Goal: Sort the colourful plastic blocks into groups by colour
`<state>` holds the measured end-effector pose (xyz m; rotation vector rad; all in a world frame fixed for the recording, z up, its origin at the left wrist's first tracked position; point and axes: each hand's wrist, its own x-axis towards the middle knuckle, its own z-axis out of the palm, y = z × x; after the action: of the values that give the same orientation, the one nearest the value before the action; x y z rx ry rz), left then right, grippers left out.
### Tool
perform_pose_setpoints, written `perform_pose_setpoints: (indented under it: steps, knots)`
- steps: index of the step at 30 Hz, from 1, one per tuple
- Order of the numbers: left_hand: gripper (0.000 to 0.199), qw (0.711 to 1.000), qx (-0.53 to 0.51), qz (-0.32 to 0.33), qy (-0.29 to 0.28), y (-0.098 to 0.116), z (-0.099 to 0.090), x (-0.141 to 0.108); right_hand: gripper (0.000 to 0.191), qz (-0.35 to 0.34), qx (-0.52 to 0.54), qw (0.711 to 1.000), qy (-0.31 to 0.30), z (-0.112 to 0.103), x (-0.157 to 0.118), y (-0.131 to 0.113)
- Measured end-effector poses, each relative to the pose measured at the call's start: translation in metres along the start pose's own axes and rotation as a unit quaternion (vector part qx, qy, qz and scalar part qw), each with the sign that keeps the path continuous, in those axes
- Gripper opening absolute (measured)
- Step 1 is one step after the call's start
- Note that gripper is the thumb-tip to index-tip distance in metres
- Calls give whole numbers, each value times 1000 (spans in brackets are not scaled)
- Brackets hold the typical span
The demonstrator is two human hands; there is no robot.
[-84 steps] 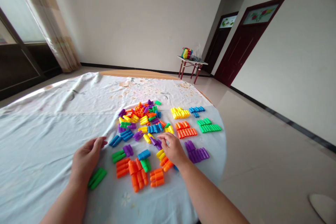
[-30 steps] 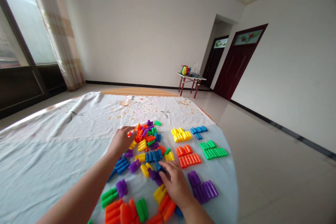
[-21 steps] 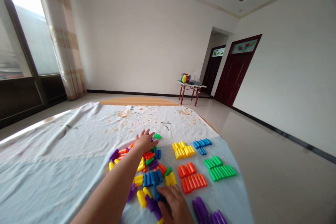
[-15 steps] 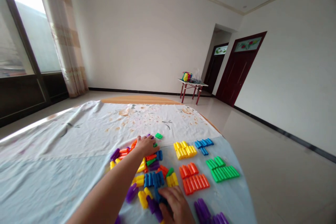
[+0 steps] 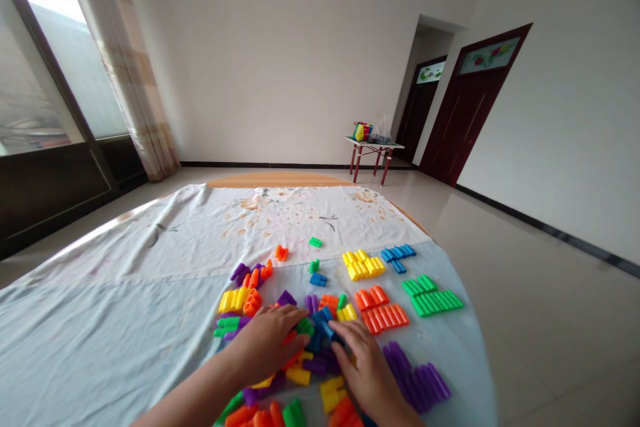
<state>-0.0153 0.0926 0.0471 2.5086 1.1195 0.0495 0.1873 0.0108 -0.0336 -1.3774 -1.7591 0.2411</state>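
A mixed heap of short plastic tube-like pieces lies on the tablecloth before me, in purple, orange, yellow, green and blue. My left hand point(image 5: 275, 339) rests over the middle of the heap, fingers stretched out and apart. Beside its fingertips lies a green piece point(image 5: 305, 327). From the right, my right hand point(image 5: 363, 361) reaches in with thumb and forefinger at the end of a blue piece point(image 5: 324, 321). Right of the heap are sorted groups: yellow pieces point(image 5: 364, 265), blue pieces point(image 5: 398, 253), orange pieces point(image 5: 385, 318), green pieces point(image 5: 433, 296) and purple pieces point(image 5: 420, 380).
The pale floral tablecloth point(image 5: 150, 307) covers most of the round wooden table point(image 5: 280, 179) and has folds on the left. Farther off stands a small table point(image 5: 375, 144) with a colourful bag point(image 5: 362, 131) on it. A curtained window is at left, dark red doors at right.
My left hand has drawn back from the heap's far side to its middle, leaving pieces there uncovered and spread. My right hand has shifted farther forward. The view has tilted slightly down.
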Motion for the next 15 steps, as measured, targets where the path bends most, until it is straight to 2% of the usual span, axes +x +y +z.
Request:
perform_pose_setpoints:
  steps: [3, 6, 8, 10, 11, 13, 15]
  knots:
    - [54, 999, -34, 19, -6, 13, -4, -32, 33, 14, 5, 1000, -6, -3, 1, -1]
    - [50, 996, -65, 27, 46, 2, -11, -43, 31, 16, 8, 1000, -8, -2, 3, 0]
    - [49, 986, -63, -14, 152, -24, -16, -36, 31, 6, 11, 1000, -6, 0, 3, 2]
    - [52, 960, -44, -95, 259, -58, -19, -20, 31, -5, 13, 1000, -3, 1, 3, 3]
    - [57, 950, -44, -132, 280, -75, -19, -10, 31, -9, 12, 1000, -1, 2, 3, 3]
    - [65, 940, -49, -174, 288, -104, -16, 8, 31, -12, 10, 1000, 0, 2, 3, 2]
    - [66, 940, -65, -189, 277, -120, -10, 21, 31, -12, 9, 1000, 1, 1, 2, 1]
